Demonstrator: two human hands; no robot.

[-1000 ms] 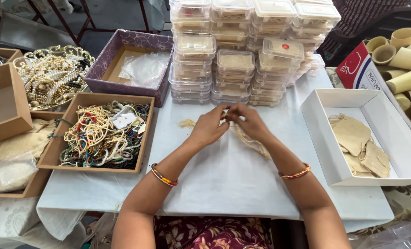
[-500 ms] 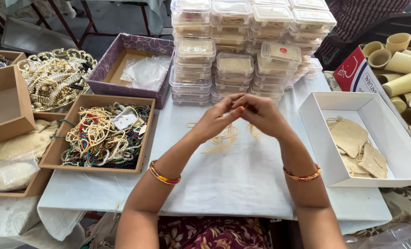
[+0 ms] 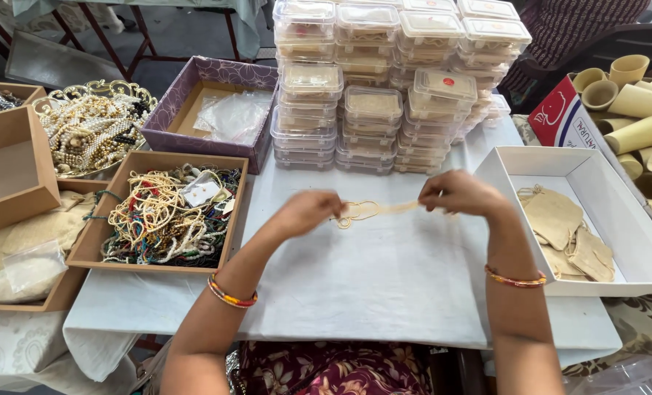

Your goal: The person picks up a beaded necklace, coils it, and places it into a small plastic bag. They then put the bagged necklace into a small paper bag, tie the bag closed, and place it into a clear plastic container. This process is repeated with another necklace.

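A thin cream beaded string (image 3: 373, 210) is stretched level above the white cloth (image 3: 370, 285). My left hand (image 3: 305, 212) pinches its looped left end, and my right hand (image 3: 459, 193) pinches its right end. Both hands hover a little above the table, apart from each other, in front of the stacked clear plastic boxes (image 3: 384, 88). Each wrist wears thin coloured bangles.
A brown tray of mixed bead necklaces (image 3: 166, 212) lies left of my hands. Behind it sit a purple box (image 3: 209, 102) and a gold dish of pearls (image 3: 92, 124). A white box with beige pouches (image 3: 582, 219) is at right, with cardboard tubes (image 3: 641, 102) beyond it.
My hands were together in front of the stacks, working the string. They have now drawn apart sideways, pulling the string out straight between them.
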